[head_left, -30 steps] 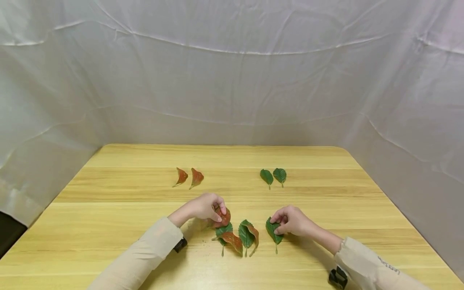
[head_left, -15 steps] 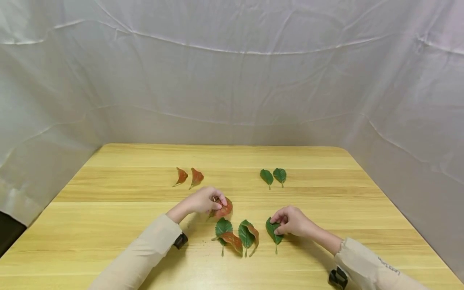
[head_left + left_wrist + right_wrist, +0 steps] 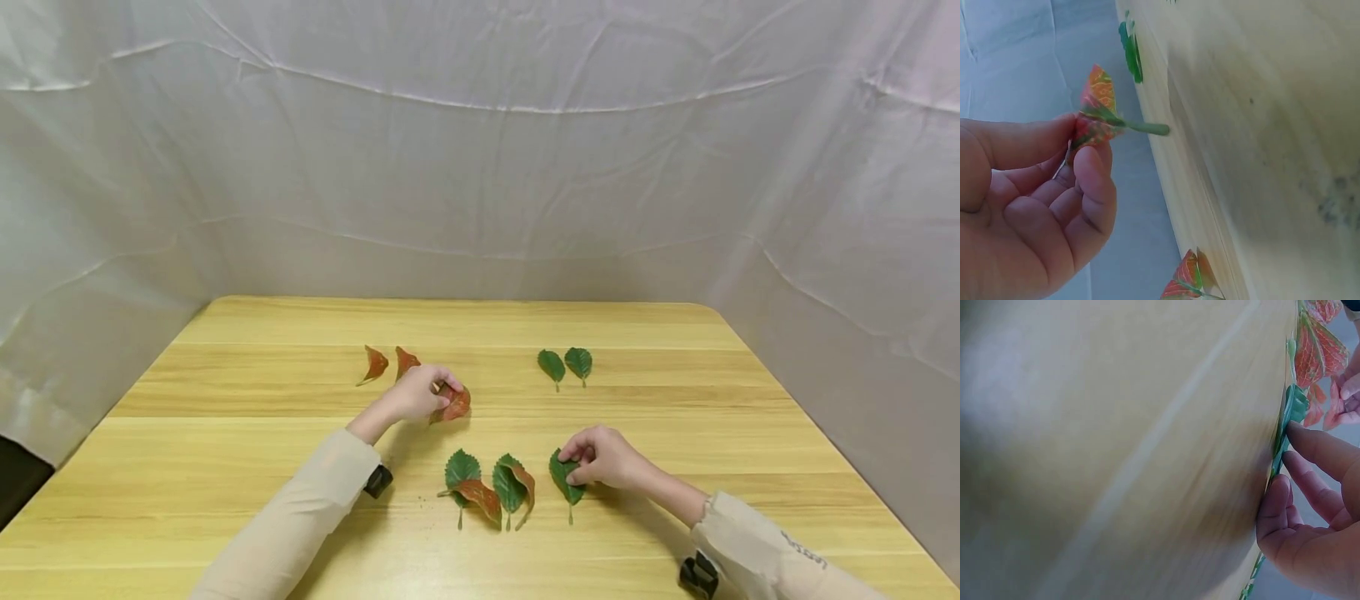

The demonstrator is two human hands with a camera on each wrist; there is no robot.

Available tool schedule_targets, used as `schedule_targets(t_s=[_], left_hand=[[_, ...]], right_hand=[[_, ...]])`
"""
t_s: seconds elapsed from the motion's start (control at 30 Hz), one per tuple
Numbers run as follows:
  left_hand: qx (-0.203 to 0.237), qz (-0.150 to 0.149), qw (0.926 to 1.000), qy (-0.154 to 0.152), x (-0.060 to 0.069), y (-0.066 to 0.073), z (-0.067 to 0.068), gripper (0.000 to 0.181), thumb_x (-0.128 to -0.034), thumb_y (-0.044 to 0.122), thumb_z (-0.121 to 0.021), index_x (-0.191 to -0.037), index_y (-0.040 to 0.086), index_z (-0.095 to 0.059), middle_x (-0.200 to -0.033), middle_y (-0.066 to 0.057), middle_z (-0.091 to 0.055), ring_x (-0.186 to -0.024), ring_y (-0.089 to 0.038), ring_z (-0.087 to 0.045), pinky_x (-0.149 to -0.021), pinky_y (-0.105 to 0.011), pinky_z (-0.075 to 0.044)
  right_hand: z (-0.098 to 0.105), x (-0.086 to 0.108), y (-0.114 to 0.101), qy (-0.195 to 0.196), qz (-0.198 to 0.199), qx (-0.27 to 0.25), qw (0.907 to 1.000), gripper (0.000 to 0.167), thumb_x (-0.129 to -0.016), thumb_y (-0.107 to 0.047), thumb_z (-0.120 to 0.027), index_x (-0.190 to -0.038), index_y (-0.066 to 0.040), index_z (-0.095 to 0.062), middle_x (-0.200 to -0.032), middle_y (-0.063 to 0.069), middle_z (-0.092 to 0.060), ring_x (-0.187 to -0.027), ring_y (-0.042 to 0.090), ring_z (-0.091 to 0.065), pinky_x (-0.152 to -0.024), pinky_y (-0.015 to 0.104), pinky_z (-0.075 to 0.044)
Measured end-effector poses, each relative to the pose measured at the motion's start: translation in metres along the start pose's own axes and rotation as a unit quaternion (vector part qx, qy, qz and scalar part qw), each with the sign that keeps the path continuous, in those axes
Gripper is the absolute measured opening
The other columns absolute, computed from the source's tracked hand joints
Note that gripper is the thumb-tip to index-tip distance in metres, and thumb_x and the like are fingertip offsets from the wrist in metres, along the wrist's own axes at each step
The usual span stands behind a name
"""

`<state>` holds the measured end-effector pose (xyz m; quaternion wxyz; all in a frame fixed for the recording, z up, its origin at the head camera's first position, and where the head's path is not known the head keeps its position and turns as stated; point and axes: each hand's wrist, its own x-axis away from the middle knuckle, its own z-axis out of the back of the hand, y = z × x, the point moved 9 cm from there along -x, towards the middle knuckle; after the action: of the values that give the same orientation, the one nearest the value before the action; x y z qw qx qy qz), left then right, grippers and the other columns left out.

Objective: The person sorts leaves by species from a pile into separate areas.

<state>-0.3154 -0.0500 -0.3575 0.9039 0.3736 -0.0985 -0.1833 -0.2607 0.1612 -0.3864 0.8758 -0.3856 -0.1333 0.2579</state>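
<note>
My left hand (image 3: 417, 393) pinches a red leaf (image 3: 457, 405) between thumb and fingers, over the table just right of two red leaves. In the left wrist view that leaf (image 3: 1100, 94) shows a green stem, and the hand (image 3: 1035, 200) has its other fingers curled. On the right, my right hand (image 3: 609, 457) has thumb and fingertips on a green leaf (image 3: 559, 472) lying on the wood. The right wrist view shows this hand (image 3: 1316, 494) with fingertips against the green leaf (image 3: 1286, 422). Between the hands lie two green leaves (image 3: 462, 468) (image 3: 510, 492) and two curled red leaves (image 3: 482, 499) (image 3: 528, 483).
Two red leaves (image 3: 376, 364) (image 3: 405, 362) lie at the back left of the wooden table (image 3: 262, 379), the second partly behind my left hand. Two green leaves (image 3: 551, 365) (image 3: 578, 361) lie at the back right. Pale sheeting (image 3: 480, 200) surrounds the back and sides.
My left hand has carried the red leaf away from the leaves in the middle, toward the back of the table and its red leaves. The right hand has stayed on its green leaf.
</note>
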Motion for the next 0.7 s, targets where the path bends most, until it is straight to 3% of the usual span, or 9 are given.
schedule_targets(t_s=[0.13,0.37,0.7], left_hand=[[0.006,0.005,0.9998,0.019,-0.003,-0.002,0.005,0.019,-0.0789,-0.007,-0.062,-0.095,0.003,-0.065,-0.092,-0.004,-0.06,-0.073,-0.016,-0.052,-0.064,-0.028,-0.045],[0.018,0.015,0.9975,0.066,-0.01,-0.013,0.015,0.01,-0.0778,-0.003,-0.065,-0.085,0.003,-0.067,-0.082,-0.002,-0.062,-0.075,-0.015,-0.055,-0.07,-0.03,-0.046],[0.033,0.064,0.9951,0.068,-0.018,-0.025,0.021,0.019,-0.0763,-0.007,-0.063,-0.092,0.002,-0.068,-0.093,-0.008,-0.063,-0.07,-0.016,-0.054,-0.057,-0.024,-0.045]], right_hand=[[0.0,0.0,0.0,0.0,0.001,0.001,1.0,0.02,-0.067,0.001,-0.073,-0.085,0.003,-0.066,-0.071,0.0,-0.06,-0.059,0.005,-0.048,-0.054,0.021,-0.043],[-0.001,0.0,0.001,-0.001,0.003,0.001,1.0,0.02,-0.067,0.0,-0.073,-0.086,0.003,-0.066,-0.071,0.0,-0.06,-0.06,0.005,-0.048,-0.054,0.021,-0.044],[0.0,0.002,0.0,-0.001,0.002,-0.003,1.0,0.02,-0.068,-0.001,-0.074,-0.086,0.003,-0.066,-0.073,0.001,-0.06,-0.06,0.005,-0.048,-0.054,0.022,-0.044]])
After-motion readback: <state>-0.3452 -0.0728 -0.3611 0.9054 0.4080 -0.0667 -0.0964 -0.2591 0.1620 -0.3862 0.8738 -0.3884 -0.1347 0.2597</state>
